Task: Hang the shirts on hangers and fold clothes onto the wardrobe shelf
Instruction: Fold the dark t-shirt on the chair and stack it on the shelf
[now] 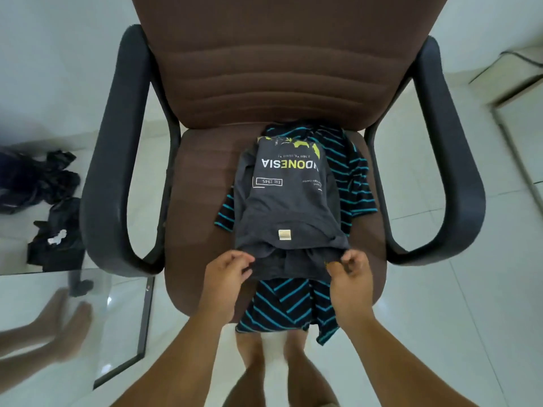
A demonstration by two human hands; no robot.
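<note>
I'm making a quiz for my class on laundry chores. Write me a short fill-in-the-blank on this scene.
1. The grey T-shirt lies on top of a ____ shirt.
2. Both shirts rest on the seat of a brown ____.
3. The left hand and right hand each pinch the grey T-shirt's near ____.

Missing words: striped; chair; edge
</note>
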